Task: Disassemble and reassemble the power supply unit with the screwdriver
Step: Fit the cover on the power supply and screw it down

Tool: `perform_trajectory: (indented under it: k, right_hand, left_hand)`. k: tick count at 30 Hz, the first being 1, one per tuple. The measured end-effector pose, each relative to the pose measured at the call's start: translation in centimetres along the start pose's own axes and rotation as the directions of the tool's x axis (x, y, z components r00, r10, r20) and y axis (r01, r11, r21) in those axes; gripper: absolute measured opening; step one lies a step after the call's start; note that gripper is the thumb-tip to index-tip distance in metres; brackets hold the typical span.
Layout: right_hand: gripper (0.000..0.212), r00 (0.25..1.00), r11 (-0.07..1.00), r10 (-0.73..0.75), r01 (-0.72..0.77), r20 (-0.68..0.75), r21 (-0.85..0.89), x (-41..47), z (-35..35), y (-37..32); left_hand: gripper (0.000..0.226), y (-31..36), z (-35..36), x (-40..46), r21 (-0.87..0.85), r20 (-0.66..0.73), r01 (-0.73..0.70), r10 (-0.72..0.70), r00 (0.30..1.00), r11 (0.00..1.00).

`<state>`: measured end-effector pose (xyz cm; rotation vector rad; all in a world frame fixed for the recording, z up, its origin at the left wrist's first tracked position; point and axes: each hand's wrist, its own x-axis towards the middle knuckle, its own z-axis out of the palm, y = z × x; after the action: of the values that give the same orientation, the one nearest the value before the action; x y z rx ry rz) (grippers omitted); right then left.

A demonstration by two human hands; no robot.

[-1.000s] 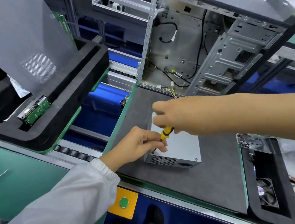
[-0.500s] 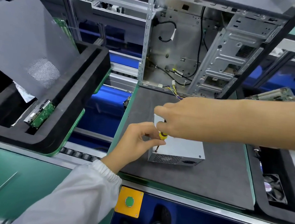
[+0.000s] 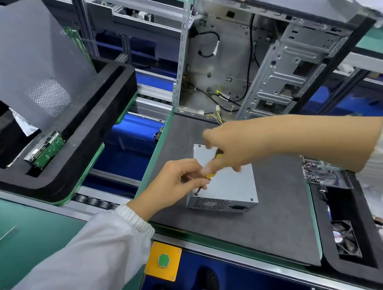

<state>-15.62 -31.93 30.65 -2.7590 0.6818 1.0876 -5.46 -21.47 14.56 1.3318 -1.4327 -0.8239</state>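
The unit (image 3: pixel 223 179) lies closed on the mat (image 3: pixel 273 213). The right hand (image 3: pixel 228 149) grips the screwdriver (image 3: pixel 209 170), the left hand (image 3: pixel 179 179) pinches its shaft at a corner screw; disassembly seems just starting.

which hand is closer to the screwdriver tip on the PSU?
Left. The left hand pinches the shaft just above the screwdriver tip at the power supply unit corner; the right hand grips the yellow handle higher up.
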Motion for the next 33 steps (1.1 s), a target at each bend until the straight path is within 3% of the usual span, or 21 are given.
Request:
perform_trajectory:
  k: [3,5,7,11,13,16,18,20,22,24,27,30,33]
  right_hand:
    - [0.026,0.935,0.909,-0.306,0.232,-0.177,-0.345,-0.4,-0.2,-0.5]
    - [0.023,0.901,0.844,-0.375,0.236,-0.217,-0.482,-0.6,-0.3,-0.6]
    - [0.015,0.858,0.811,-0.406,0.18,-0.315,-0.556,-1.0,0.1,-0.9]
    - [0.051,0.81,0.814,-0.343,0.003,-0.477,-0.581,-1.1,1.4,-1.6]
    - [0.057,0.807,0.852,-0.272,-0.052,-0.524,-0.521,-1.1,1.1,-1.6]
    - [0.059,0.866,0.819,-0.196,-0.114,-0.461,-0.563,-0.3,1.5,-1.7]
    - [0.049,0.949,0.788,-0.159,-0.044,-0.271,-0.614,0.2,3.0,-2.3]
    - [0.034,0.979,0.809,-0.134,0.018,-0.154,-0.587,-0.1,4.9,-2.2]
    - [0.032,0.968,0.879,-0.091,-0.033,-0.234,-0.476,-0.9,6.1,-0.9]
    - [0.033,0.949,0.966,0.048,-0.124,-0.312,-0.228,-1.8,7.0,1.0]
    - [0.04,0.915,0.963,0.223,-0.152,-0.337,0.223,-1.9,9.1,3.4]
    - [0.036,0.88,0.767,0.284,0.031,-0.381,0.641,-0.8,11.6,3.9]
    - [0.029,0.885,0.518,0.302,0.16,-0.355,0.84,0.7,13.7,2.7]
  left_hand:
    - [0.007,-0.2,-0.7,-0.2,-0.015,0.02,0.025,-0.024,0.999,1.0]
    - [0.012,-0.2,-0.9,-0.5,-0.015,0.046,0.02,-0.019,0.999,1.0]
    - [0.015,-0.4,-0.9,-0.9,-0.013,0.056,0.024,-0.024,0.998,1.0]
    - [0.011,-1.7,-0.8,-1.8,0.064,0.036,0.046,-0.048,0.998,0.997]
    - [0.012,-1.9,-0.7,-2.2,0.098,0.03,0.047,-0.05,0.998,0.994]
    - [0.009,-1.7,-0.3,-1.9,0.116,0.024,0.016,-0.018,1.0,0.993]
    - [0.008,-1.6,-0.1,-1.8,0.15,-0.012,-0.022,0.024,1.0,0.988]
    - [0.01,-2.5,0.3,-3.2,0.205,-0.149,0.014,0.017,0.989,0.979]
    - [0.018,-4.4,0.6,-5.8,0.19,-0.278,0.218,-0.161,0.947,0.957]
    - [0.023,-6.0,1.3,-8.4,0.177,-0.275,0.434,-0.38,0.883,0.883]
    - [0.024,-7.1,2.1,-9.6,0.173,-0.308,0.512,-0.447,0.84,0.842]
    - [0.018,-6.8,2.3,-9.2,0.153,-0.331,0.524,-0.456,0.826,0.838]
    - [0.012,-6.7,2.3,-8.4,0.253,-0.303,0.547,-0.471,0.828,0.798]
